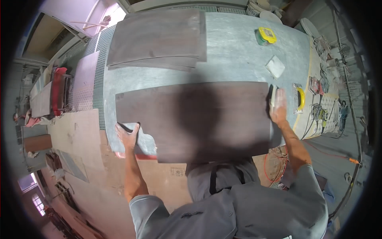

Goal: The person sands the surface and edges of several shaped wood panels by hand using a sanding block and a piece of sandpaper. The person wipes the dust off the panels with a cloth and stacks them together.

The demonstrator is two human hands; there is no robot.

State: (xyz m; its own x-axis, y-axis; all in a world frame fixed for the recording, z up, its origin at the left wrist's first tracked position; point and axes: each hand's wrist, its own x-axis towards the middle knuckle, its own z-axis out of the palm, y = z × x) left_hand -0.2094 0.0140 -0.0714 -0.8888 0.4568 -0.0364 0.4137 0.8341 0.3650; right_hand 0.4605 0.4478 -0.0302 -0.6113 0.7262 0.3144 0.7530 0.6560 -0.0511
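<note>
A large, dark grey-brown flat panel (242,119) lies across the worktable in front of me, with a curved notch in its lower left corner. My left hand (128,137) grips the panel's left lower edge beside that notch, thumb and fingers apart around the edge. At the right end, my right hand (279,104) is wrapped round a pale sanding block (273,95) with a dark face, held upright along the panel's short edge. Whether the block touches the edge is hard to tell. My head's shadow darkens the panel's middle.
Several similar panels (155,38) are stacked at the far left of the grey table (234,40). Toward the right are a green tub with a yellow lid (266,36), a white pad (275,66) and a yellow-handled tool (300,98). An orange-red hose (274,167) trails below.
</note>
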